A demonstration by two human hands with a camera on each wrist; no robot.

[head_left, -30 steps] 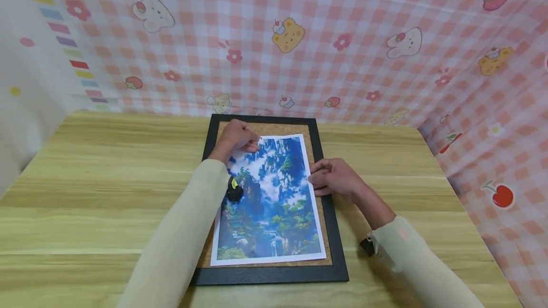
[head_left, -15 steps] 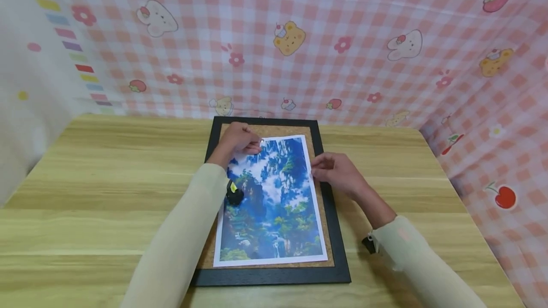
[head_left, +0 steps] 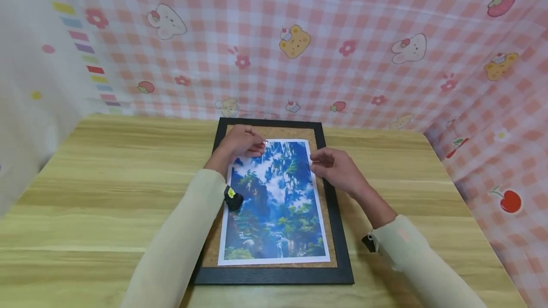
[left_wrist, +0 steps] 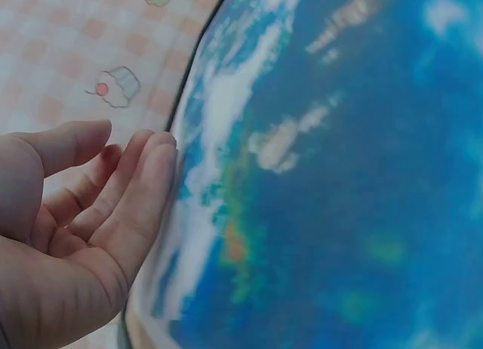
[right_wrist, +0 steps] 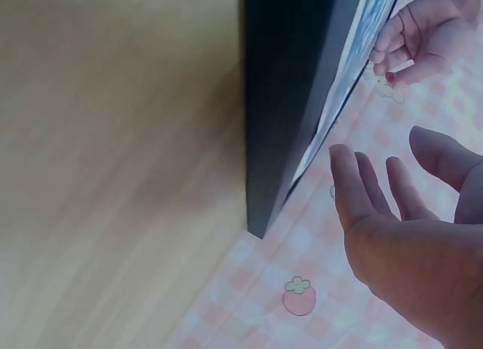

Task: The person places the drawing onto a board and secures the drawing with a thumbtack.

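Observation:
A printed landscape picture (head_left: 274, 203), blue mountains with a white border, lies on a cork board (head_left: 317, 132) with a black frame (head_left: 274, 275). My left hand (head_left: 244, 142) is at the picture's top left corner and covers it. In the left wrist view, the left hand's fingertips (left_wrist: 162, 149) are right at the picture's edge, thumb apart from them. A small shiny spot (head_left: 266, 142) shows beside those fingertips. My right hand (head_left: 338, 167) hovers at the picture's upper right edge. In the right wrist view, the right hand's fingers (right_wrist: 351, 183) are spread, with nothing between them and the thumb.
The framed board stands on a wood-grain table (head_left: 107, 193). Behind it and to the right hangs a pink checked cloth (head_left: 257, 27) with cartoon prints. Small black devices sit at the left wrist (head_left: 233, 200) and the right wrist (head_left: 369, 243).
My right hand has slid slightly up along the picture's right edge and eased off it. The left hand stays at the top left corner. The head view has shifted a little.

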